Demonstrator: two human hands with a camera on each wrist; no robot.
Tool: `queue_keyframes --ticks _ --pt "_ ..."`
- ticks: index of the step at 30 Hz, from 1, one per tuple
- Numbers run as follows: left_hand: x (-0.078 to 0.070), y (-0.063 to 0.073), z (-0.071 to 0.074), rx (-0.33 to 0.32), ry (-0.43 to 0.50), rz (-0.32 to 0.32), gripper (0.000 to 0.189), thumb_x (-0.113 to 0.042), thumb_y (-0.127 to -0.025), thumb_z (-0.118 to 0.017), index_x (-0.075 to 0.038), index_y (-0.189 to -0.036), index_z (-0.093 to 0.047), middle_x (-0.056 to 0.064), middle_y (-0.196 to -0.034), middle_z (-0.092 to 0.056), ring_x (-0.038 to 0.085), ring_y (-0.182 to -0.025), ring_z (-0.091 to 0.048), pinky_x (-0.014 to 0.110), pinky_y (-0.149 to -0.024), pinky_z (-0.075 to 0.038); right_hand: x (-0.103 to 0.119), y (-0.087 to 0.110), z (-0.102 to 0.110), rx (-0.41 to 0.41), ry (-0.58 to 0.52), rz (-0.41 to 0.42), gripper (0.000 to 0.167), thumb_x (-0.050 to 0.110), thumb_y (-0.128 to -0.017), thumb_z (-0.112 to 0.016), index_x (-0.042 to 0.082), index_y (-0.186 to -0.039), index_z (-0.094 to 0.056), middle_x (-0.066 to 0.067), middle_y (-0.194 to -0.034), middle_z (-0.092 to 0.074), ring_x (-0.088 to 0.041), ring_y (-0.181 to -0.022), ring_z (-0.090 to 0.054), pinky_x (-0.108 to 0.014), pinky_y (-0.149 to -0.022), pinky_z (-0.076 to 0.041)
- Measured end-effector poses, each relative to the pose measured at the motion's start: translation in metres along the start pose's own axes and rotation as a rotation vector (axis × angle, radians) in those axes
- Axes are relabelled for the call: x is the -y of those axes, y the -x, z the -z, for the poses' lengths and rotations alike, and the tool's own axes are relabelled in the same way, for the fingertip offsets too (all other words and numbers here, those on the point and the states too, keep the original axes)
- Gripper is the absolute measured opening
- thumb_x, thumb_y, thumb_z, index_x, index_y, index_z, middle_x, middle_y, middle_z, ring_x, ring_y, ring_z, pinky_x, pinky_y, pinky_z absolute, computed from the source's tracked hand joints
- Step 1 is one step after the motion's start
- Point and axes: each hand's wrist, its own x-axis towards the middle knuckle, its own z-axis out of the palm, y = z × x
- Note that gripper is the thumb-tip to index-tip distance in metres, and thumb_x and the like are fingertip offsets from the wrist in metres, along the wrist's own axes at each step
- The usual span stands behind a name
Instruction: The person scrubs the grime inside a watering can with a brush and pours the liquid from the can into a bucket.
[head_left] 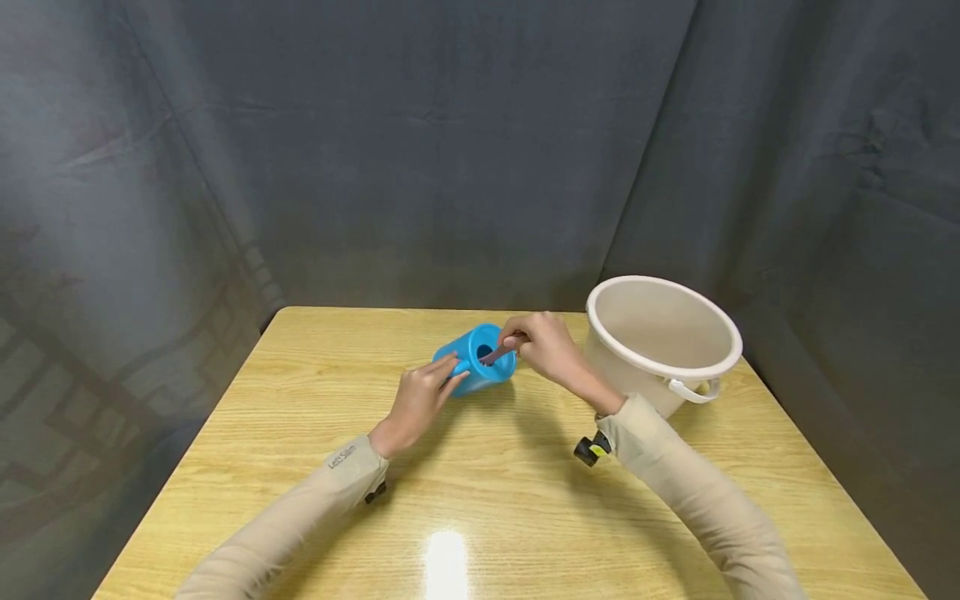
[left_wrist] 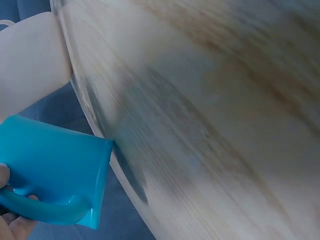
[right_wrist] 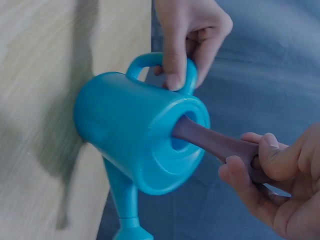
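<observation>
A blue watering can (right_wrist: 120, 120) is tipped with its top opening toward my right hand. My left hand (head_left: 417, 400) grips the can's handle (right_wrist: 145, 61) with curled fingers and thumb. With my right hand (head_left: 551, 348) I pinch the brownish-red handle of a brush (right_wrist: 215, 142), whose other end sits inside the can's round opening. In the head view, pale bristle-like tips show at the opening; the rest of that end is hidden inside. The spout (right_wrist: 120, 192) points away from my left hand. In the left wrist view, the can's base (left_wrist: 102, 185) faces the tabletop.
A large off-white bucket (head_left: 626, 367) with a white handle (head_left: 693, 392) stands at the right, just behind my right forearm. The wooden table (head_left: 300, 375) carries both. Dark grey curtains (head_left: 420, 167) hang around its back and sides.
</observation>
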Motion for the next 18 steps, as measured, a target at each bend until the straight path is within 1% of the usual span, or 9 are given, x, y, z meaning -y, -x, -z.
queue_keyframes --ticks 3,7,12,14,18 --pt "0.000 0.000 -0.001 -0.002 0.001 -0.006 0.024 -0.006 -0.086 -0.076 0.005 -0.107 -0.071 0.024 -0.107 -0.070 0.037 -0.095 -0.070 0.041 -0.076 -0.058 0.000 0.002 -0.006 0.016 0.009 -0.004 0.016 -0.003 -0.089 -0.067 0.007 -0.080 -0.076 -0.002 -0.080 -0.073 -0.015 -0.067 -0.062 -0.035 -0.063 -0.050" --pt "0.000 0.000 -0.002 -0.002 -0.008 -0.016 0.025 -0.006 -0.086 -0.077 0.006 -0.108 -0.071 0.025 -0.107 -0.069 0.037 -0.094 -0.070 0.041 -0.075 -0.058 -0.002 0.003 -0.017 0.015 0.029 0.015 0.016 -0.002 -0.091 -0.067 0.006 -0.081 -0.076 -0.002 -0.080 -0.073 -0.017 -0.070 -0.066 -0.037 -0.067 -0.055" --pt "-0.002 -0.001 -0.002 0.006 -0.010 -0.014 0.026 -0.005 -0.086 -0.077 0.005 -0.108 -0.071 0.026 -0.107 -0.069 0.037 -0.093 -0.070 0.041 -0.074 -0.058 -0.004 0.004 -0.028 0.003 0.055 0.040 0.017 -0.005 -0.089 -0.067 0.007 -0.081 -0.076 -0.001 -0.079 -0.072 -0.017 -0.073 -0.067 -0.041 -0.073 -0.055" --pt "-0.002 -0.002 -0.002 0.014 -0.009 -0.010 0.025 -0.005 -0.086 -0.077 0.005 -0.108 -0.071 0.026 -0.107 -0.069 0.037 -0.093 -0.070 0.041 -0.074 -0.058 -0.003 0.004 -0.028 0.001 0.058 0.040 0.018 -0.006 -0.089 -0.066 0.007 -0.081 -0.075 -0.001 -0.078 -0.072 -0.017 -0.073 -0.067 -0.042 -0.075 -0.055" --pt "-0.002 -0.002 -0.002 0.023 -0.009 -0.001 0.024 -0.005 -0.087 -0.075 0.005 -0.109 -0.071 0.026 -0.108 -0.069 0.037 -0.094 -0.069 0.041 -0.075 -0.058 -0.002 0.004 -0.025 0.004 0.047 0.023 0.018 -0.006 -0.089 -0.065 0.006 -0.082 -0.075 -0.003 -0.080 -0.073 -0.019 -0.074 -0.068 -0.040 -0.072 -0.056"
